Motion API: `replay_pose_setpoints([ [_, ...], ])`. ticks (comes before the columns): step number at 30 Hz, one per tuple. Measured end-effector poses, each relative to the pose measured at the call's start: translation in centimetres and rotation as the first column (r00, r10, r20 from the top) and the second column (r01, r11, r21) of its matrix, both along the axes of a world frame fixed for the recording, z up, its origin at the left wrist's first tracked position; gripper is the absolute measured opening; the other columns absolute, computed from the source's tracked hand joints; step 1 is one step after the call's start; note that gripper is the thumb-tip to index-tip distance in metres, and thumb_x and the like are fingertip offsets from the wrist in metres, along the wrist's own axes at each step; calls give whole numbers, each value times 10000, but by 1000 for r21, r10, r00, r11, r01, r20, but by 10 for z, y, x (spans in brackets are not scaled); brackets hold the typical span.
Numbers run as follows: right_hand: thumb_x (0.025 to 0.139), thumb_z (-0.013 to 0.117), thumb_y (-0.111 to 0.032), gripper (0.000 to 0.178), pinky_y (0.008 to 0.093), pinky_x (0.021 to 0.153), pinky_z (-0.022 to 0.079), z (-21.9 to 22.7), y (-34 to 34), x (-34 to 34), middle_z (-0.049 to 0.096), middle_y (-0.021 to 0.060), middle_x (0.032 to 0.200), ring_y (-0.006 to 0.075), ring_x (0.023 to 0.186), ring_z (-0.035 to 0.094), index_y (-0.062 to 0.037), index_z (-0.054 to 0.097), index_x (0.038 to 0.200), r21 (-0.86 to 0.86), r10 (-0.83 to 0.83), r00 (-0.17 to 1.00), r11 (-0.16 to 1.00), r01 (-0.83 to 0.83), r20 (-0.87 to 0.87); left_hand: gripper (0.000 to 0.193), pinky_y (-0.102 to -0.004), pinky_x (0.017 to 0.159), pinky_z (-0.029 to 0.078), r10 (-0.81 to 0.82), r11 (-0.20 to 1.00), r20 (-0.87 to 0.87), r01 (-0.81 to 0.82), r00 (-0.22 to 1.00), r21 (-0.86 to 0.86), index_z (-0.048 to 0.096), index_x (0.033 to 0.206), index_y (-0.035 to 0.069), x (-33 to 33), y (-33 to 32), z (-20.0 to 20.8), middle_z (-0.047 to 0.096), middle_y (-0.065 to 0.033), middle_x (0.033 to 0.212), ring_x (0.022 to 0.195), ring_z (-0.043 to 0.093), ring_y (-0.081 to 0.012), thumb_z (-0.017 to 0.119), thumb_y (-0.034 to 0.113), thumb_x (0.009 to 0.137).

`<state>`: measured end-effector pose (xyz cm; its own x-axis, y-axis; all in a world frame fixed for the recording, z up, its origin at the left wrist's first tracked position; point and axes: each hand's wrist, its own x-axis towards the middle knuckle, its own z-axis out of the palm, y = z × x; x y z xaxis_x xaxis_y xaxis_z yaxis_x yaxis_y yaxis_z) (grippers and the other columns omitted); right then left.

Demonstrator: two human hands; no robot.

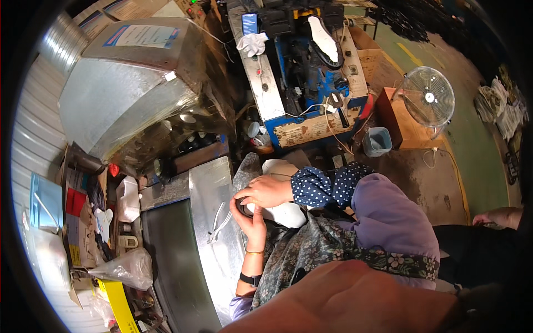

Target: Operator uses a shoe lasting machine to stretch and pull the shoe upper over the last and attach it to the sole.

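two hands (261,202), one white shoe (283,213), one pliers (218,222)

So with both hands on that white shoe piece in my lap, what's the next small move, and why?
Probably reach the left hand for the metal pliers. Both hands grip the white shoe piece, the right hand pressing from above, and the pliers lie on the metal tray just beside the left hand, unused. That's a judgement only; the edge being worked is hidden under the fingers.
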<state>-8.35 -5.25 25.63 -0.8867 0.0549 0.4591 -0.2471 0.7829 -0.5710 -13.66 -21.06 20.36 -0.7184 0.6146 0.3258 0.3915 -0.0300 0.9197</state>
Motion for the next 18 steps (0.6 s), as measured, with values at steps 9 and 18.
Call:
replay_pose_setpoints([
  [9,955,570,-331,289,433,701,483,-69,-5,26,676,161,889,327,799,653,-66,625,1055,-436,-38,967,888,149,252,689,-368,1075,338,186,965,9,-181,983,-188,366,1375,-41,-40,-10,-11,445,-174,1363,1244,441,-265,744,119,821],
  [18,990,523,-431,479,237,788,490,-107,-3,20,692,19,957,93,846,615,7,659,1127,-863,340,844,-146,483,415,490,-282,865,479,16,1000,600,-12,800,-11,499,1285,51,-61,-20,-17,594,-69,1116,974,575,-159,716,101,849],
])
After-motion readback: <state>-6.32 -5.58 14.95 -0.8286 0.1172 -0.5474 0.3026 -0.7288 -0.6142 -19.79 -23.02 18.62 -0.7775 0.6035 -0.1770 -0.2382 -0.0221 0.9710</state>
